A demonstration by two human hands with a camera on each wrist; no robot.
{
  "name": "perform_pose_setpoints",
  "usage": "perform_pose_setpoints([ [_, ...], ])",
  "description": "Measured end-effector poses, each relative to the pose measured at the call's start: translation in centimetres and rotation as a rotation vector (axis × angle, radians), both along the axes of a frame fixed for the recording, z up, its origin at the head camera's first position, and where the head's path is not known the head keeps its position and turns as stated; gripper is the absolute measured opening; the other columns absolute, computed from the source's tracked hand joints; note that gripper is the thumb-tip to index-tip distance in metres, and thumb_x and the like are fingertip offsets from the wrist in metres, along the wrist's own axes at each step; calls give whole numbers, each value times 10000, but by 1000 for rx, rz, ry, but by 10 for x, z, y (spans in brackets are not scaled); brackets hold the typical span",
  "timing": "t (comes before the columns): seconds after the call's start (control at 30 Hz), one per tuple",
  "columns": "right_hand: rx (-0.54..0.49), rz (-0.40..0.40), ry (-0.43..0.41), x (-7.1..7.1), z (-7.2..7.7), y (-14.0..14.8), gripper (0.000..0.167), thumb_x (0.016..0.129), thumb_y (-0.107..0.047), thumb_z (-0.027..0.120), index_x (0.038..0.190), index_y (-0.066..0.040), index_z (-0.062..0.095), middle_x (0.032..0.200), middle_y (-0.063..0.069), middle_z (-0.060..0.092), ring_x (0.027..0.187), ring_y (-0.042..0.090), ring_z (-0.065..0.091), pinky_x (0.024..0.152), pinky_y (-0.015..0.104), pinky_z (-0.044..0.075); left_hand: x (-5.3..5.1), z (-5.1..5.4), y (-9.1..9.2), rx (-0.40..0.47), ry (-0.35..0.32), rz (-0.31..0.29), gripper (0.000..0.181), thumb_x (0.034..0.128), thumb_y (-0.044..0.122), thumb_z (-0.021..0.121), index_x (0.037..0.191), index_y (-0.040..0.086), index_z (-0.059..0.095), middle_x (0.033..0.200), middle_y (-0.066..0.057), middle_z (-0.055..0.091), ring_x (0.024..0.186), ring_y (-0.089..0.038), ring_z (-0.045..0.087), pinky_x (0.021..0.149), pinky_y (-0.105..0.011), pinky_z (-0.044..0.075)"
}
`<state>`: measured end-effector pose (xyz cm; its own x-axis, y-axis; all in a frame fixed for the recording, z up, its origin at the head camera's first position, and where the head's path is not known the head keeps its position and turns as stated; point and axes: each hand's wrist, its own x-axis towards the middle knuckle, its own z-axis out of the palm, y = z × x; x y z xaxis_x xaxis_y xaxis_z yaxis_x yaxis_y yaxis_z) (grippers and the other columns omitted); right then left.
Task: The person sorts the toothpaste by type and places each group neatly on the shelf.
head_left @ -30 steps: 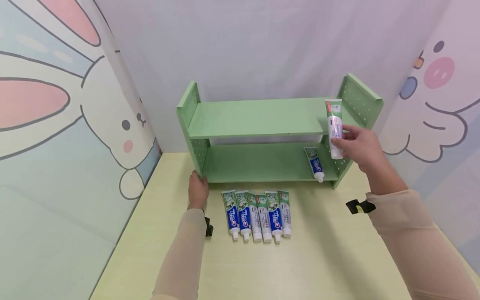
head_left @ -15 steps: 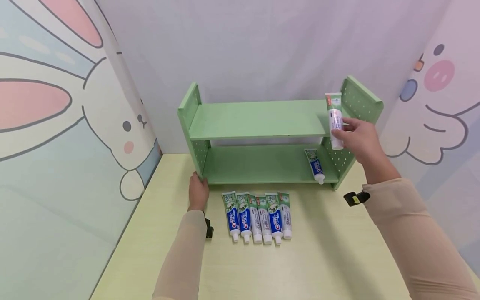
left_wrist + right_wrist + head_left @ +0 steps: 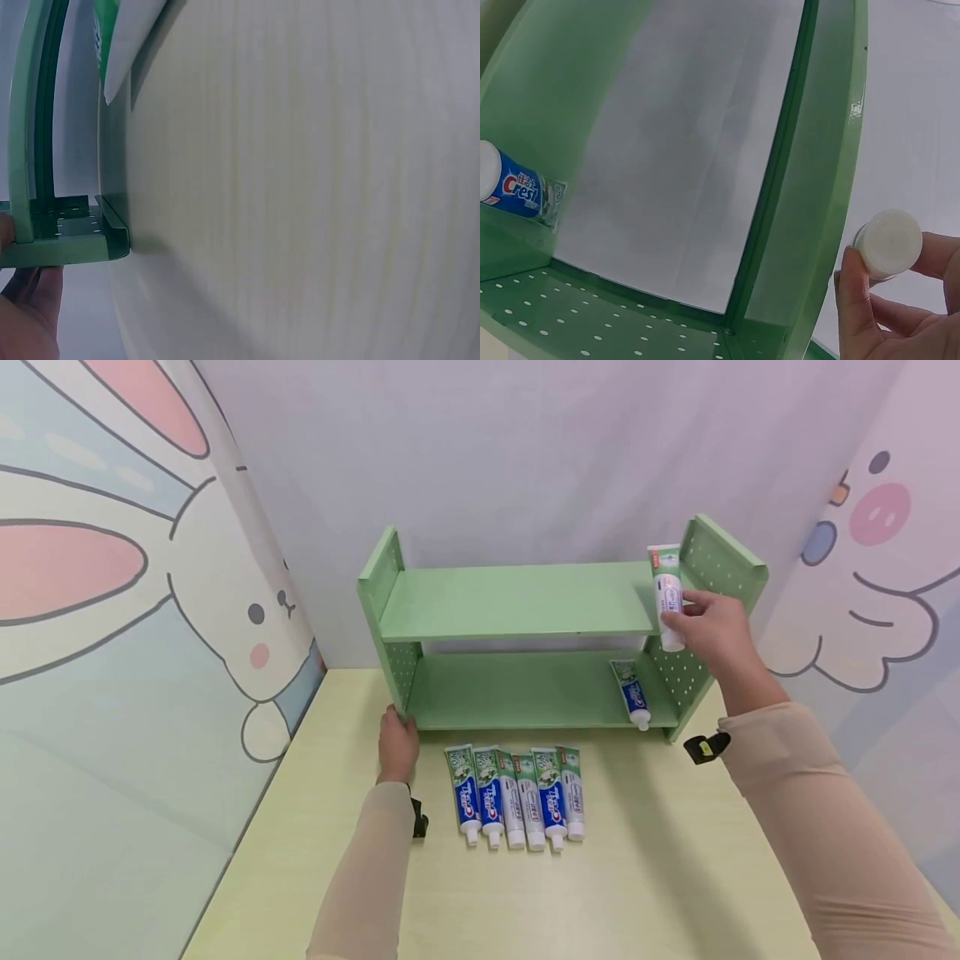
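A white and green toothpaste tube (image 3: 668, 597) is pinched in the right hand (image 3: 718, 631), its white cap downward, at the right end of the upper shelf (image 3: 517, 597). The right wrist view shows the tube's white cap (image 3: 891, 241) between thumb and fingers of that hand (image 3: 900, 315), beside the shelf edge. Around the lower front corner of the left side panel, the left hand (image 3: 397, 745) grips the green rack (image 3: 384, 627); the left wrist view shows part of that hand (image 3: 34, 315) at the panel (image 3: 64, 247). One blue Crest tube (image 3: 631, 693) lies on the lower shelf's right side.
Several toothpaste tubes, blue ones (image 3: 465, 793) and white ones (image 3: 530, 802), lie in a row on the pale table (image 3: 480, 902) in front of the rack. A pale curtain (image 3: 525, 460) hangs behind, and walls with cartoon animals (image 3: 225, 577) stand at both sides.
The right hand has raised the white and green tube somewhat, from the front of the upper shelf's right end. The left hand keeps its grip on the rack.
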<state>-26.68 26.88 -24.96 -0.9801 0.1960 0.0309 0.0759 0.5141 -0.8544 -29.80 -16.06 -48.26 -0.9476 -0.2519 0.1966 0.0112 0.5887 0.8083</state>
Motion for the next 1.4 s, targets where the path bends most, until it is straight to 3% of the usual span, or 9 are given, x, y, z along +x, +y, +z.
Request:
perform_pose_setpoints([
  [0.4, 26, -3, -34, -8, 4, 4, 626, 996, -228, 568, 1503, 11, 287, 1402, 312, 415, 1130, 361, 517, 696, 180, 511, 0, 2, 1, -7, -7, -4, 454, 1022, 98, 485, 1402, -98, 333, 1255, -292, 467, 1207, -425, 470, 1005, -519, 394],
  [0.77, 94, 0, -61, -10, 10, 2, 611, 996, -276, 563, 1460, 61, 352, 1369, 328, 442, 1018, 295, 564, 647, 187, 504, -1, 2, 0, -14, -6, 1, 442, 1023, 101, 482, 1393, -93, 339, 1253, -287, 469, 1204, -420, 473, 1010, -514, 391],
  [1.0, 112, -44, -71, -10, 6, -2, 610, 1004, -321, 544, 1468, 27, 357, 1395, 305, 434, 1085, 320, 517, 853, 357, 493, -1, 2, 0, -20, -6, 3, 435, 1021, 96, 485, 1385, -98, 345, 1237, -288, 475, 1194, -421, 480, 1001, -515, 397],
  [1.23, 124, -65, -48, -11, 1, -4, 585, 1002, -333, 546, 1451, 13, 399, 1374, 287, 468, 978, 231, 546, 663, 202, 502, 1, 0, 0, -19, -16, 1, 454, 1025, 103, 477, 1400, -104, 326, 1248, -293, 466, 1207, -428, 469, 1012, -517, 391],
  [1.4, 154, -80, -21, -10, 0, -5, 555, 1001, -338, 534, 1416, 22, 457, 1356, 296, 482, 973, 239, 551, 592, 174, 476, 2, 0, 0, -22, -13, 2, 460, 1026, 103, 477, 1404, -105, 320, 1260, -297, 461, 1213, -429, 466, 1006, -517, 396],
])
